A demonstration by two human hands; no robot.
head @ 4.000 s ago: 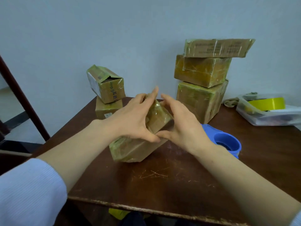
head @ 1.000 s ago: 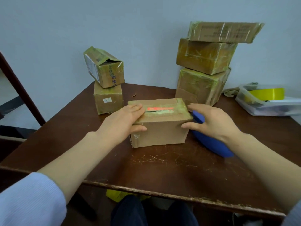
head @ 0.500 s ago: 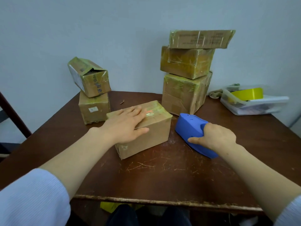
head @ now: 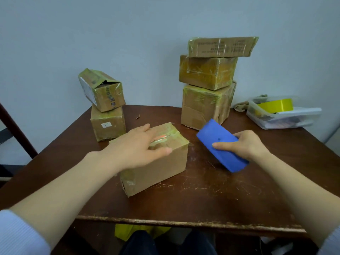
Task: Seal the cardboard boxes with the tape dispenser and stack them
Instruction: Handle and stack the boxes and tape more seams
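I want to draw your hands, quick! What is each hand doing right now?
Left hand: open, pressing flat on the cardboard box.
Right hand: closed around the blue tape dispenser.

Plain brown cardboard box (head: 156, 166) sits mid-desk (head: 202, 196), turned at an angle, with greenish tape across its top. Just to its right is the blue tape dispenser (head: 219, 142), tilted. At the far edge there's a three-box stack (head: 204, 105), all taped. In the far-left corner sits a two-box stack (head: 107, 124), its upper box tilted with a flap gaping.
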